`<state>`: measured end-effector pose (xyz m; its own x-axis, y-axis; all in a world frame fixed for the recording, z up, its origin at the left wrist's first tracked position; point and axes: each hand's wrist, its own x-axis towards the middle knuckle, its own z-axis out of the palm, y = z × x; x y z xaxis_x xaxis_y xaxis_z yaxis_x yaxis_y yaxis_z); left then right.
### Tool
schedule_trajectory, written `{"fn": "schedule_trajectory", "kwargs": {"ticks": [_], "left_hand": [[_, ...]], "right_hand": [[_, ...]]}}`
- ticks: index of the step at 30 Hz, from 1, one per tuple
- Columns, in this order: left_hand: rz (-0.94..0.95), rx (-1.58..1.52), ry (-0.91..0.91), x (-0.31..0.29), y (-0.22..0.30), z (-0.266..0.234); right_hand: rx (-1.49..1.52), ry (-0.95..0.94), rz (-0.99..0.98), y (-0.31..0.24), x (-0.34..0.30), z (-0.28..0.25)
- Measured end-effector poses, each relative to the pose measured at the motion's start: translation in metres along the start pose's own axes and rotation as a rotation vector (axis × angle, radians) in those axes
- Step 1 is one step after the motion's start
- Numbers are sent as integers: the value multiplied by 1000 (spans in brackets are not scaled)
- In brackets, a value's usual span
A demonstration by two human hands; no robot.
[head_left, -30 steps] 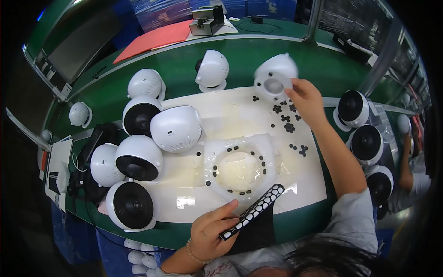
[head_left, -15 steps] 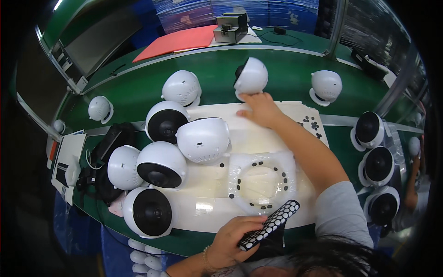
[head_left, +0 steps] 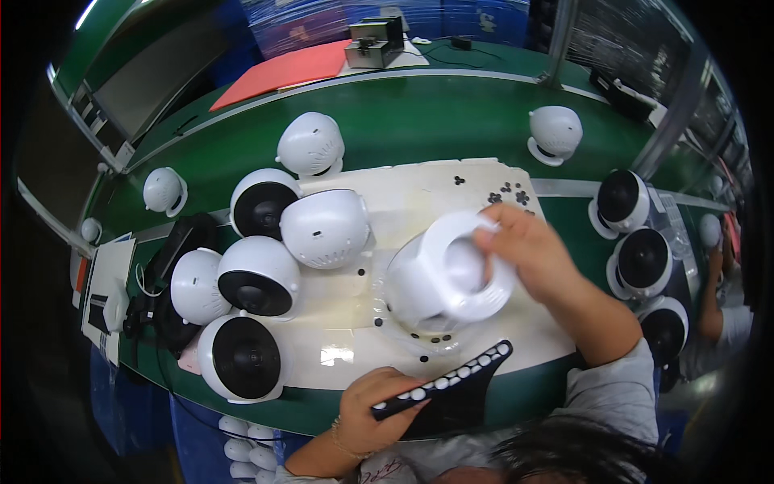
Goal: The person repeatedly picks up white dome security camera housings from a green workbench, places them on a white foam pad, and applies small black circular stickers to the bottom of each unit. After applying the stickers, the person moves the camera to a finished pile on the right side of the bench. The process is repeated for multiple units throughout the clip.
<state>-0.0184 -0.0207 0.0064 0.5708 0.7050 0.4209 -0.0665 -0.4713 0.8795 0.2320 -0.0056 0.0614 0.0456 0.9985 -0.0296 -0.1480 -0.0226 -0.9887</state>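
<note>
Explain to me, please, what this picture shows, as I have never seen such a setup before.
There is no machine here: these are a person's bare hands, seen from above by a head-worn fisheye camera, which bends straight edges. The right hand holds a white rounded device by its base, over a translucent pad. The left hand holds a black strip with white dots. Similar white devices stand around; small dark discs lie on the pale sheet, upon the green bench.
</note>
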Motion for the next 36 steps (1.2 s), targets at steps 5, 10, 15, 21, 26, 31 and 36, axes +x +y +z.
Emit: {"fn": "schedule_trajectory", "kwargs": {"ticks": [5,10,15,21,26,31,36], "left_hand": [[-94,-208,203,-3,1,4],[-135,-275,321,-5,3,11],[-212,-272,287,-5,2,10],[-226,-217,284,-3,2,13],[-320,-201,310,-10,-3,11],[-196,-192,268,-2,2,15],[-231,-167,306,-5,1,14]], "right_hand": [[-581,113,-265,16,-21,5],[-711,-61,-709,11,-60,9],[-791,-119,-688,9,-66,13],[-879,-146,-955,7,-60,2],[-762,-168,-932,4,-62,-6],[-930,-104,-856,5,-61,7],[-837,-202,-851,3,-62,-4]]}}
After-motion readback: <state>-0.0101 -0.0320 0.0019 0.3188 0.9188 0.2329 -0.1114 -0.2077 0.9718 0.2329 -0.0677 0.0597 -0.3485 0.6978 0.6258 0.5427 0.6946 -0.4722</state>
